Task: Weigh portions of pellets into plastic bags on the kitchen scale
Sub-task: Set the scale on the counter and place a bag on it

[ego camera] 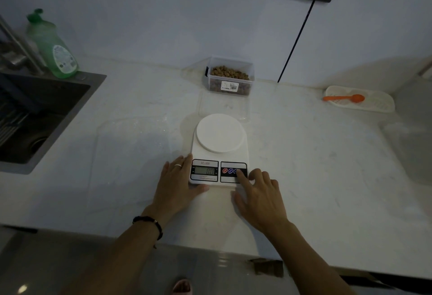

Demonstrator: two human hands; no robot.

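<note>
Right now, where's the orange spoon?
Head view, far right of the counter: the orange spoon lies in a white tray by the wall, right of the pellet container.

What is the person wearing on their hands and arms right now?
Both forearms are bare, with no sleeves showing. The left hand has a pale ring on one finger and a dark beaded bracelet at the wrist. The right hand wears nothing visible.

Single head view, looking forward and down, close over counter [304,154]
</note>
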